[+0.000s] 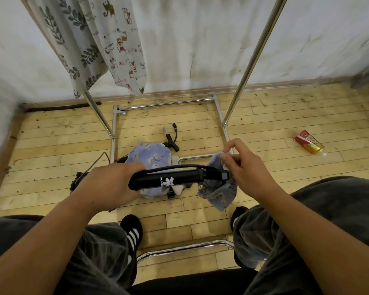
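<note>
Two hands seemed ready to wipe: the left hand [107, 184] gripped the black pump [179, 180], the right hand [250, 167] pinched the blue cloth [224, 195]; a leftward stroke seemed needed next.

Head-worn view, steeply down, close.

My left hand [107, 184] grips a black pump [177, 179]; my right hand [246, 169] pinches a blue cloth [222, 194] at its tip.

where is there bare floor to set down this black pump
Bare wooden floor lies between the chrome rack base's right rail and the red and gold packet, and also left of its left rail. Crowded around the light blue floral cloth bundle and the small black parts behind it.
</note>
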Available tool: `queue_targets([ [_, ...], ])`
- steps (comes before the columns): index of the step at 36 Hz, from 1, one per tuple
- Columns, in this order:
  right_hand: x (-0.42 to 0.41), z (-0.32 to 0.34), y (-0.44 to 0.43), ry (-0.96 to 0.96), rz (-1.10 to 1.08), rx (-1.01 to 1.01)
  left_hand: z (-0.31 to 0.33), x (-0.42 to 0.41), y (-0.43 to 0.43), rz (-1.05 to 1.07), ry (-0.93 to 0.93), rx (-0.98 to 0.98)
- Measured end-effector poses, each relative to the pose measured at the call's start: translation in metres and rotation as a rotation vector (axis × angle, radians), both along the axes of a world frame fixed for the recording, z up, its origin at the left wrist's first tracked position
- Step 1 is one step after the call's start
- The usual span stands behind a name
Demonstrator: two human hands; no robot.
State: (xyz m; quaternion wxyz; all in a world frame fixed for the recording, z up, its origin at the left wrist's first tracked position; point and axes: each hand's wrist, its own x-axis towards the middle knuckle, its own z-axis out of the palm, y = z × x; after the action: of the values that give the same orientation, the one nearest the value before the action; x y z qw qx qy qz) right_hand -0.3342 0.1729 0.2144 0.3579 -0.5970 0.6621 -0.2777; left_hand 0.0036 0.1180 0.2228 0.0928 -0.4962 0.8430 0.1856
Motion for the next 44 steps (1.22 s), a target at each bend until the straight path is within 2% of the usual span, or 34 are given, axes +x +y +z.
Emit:
queue_targets([
  [6,-0.006,-0.004,-0.005,-0.019,-0.112,0.003,0.006,-0.002,0.001,-0.009,0.055,0.039],
  [16,-0.005,-0.005,-0.007,-0.06,-0.112,0.025,0.005,-0.003,0.0,0.03,0.279,0.187],
  [25,-0.001,0.001,-0.007,-0.1,-0.045,-0.011,0.004,-0.006,0.0,0.043,0.254,0.277],
  [29,-0.003,-0.001,-0.008,-0.056,-0.108,-0.023,0.003,-0.004,0.0,0.078,0.238,0.285],
  [36,-0.008,-0.007,-0.01,-0.045,-0.222,0.025,0.002,-0.001,-0.004,0.143,0.343,0.255],
  [44,-0.011,-0.009,-0.012,0.041,-0.265,0.067,0.003,0.001,-0.005,0.159,0.312,0.227],
])
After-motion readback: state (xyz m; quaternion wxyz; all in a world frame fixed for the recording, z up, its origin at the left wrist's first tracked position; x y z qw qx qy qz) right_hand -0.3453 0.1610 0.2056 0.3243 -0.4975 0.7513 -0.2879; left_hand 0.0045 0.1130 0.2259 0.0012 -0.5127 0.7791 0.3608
